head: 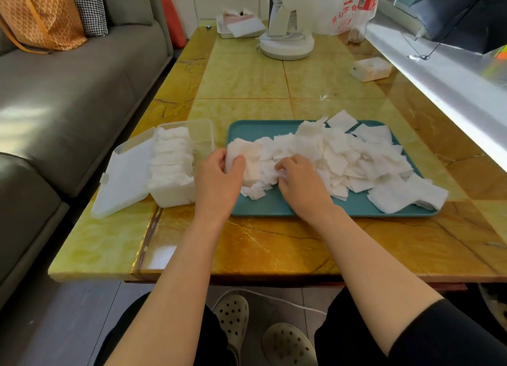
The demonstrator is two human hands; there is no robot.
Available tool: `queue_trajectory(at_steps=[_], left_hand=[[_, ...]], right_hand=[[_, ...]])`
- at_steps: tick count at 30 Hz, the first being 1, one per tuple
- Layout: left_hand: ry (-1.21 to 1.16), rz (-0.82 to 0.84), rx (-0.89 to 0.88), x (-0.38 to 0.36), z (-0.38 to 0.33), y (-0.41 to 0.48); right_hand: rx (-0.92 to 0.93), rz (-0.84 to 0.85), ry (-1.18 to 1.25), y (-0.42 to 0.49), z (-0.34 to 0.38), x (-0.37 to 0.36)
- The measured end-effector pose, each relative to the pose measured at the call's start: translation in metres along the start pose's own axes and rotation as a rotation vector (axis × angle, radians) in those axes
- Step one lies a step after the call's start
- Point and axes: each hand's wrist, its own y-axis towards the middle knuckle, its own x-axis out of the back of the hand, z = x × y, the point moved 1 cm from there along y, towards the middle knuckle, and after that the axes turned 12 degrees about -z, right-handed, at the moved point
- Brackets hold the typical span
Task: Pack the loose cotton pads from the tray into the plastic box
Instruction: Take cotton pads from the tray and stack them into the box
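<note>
Left hand (219, 179): fingers and thumb are curled round a stack of cotton pads (245, 161), which is held at the tray's left end.
Right hand (299, 184): it is laid on the loose pile, with the fingers bent down among the pads; whether a pad is pinched cannot be told.
Loose cotton pads (345, 157): they are heaped across the middle and right of the tray; some are seen hanging over its far rim and its near right corner.
Tray (274, 205): teal and shallow, it is set square to the worktop's near edge, and bare tray floor is shown at the far left and along the near rim.
Plastic box (175, 198): it is placed just left of the tray, a narrow gap apart. A row of pads is packed inside against the lid side.
Lid (123, 179): it is folded open to the left and lies close to the worktop's left edge.
Worktop (247, 245): a bare band is left between the tray and the near edge.
Far side: a wide bare stretch is seen between the tray and the fan base (286, 46).
Right side: a tissue pack (370, 69) is set near the window sill (439, 91).
</note>
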Motion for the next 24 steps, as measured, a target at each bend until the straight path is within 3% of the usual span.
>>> queue_trajectory(at_steps=[7, 12, 18, 24], left_hand=[[-0.036, 0.024, 0.02, -0.001, -0.001, 0.0], [-0.03, 0.032, 0.006, -0.001, -0.001, 0.0], [-0.022, 0.044, -0.001, 0.0, -0.002, -0.002], [-0.034, 0.051, 0.014, 0.002, -0.003, -0.001]], right_hand=[[-0.043, -0.023, 0.066, -0.001, 0.0, 0.007], [-0.001, 0.19, 0.108, -0.009, 0.01, 0.006], [0.014, 0.023, -0.01, -0.003, 0.001, 0.001], [-0.015, -0.023, -0.008, 0.0, 0.001, 0.002]])
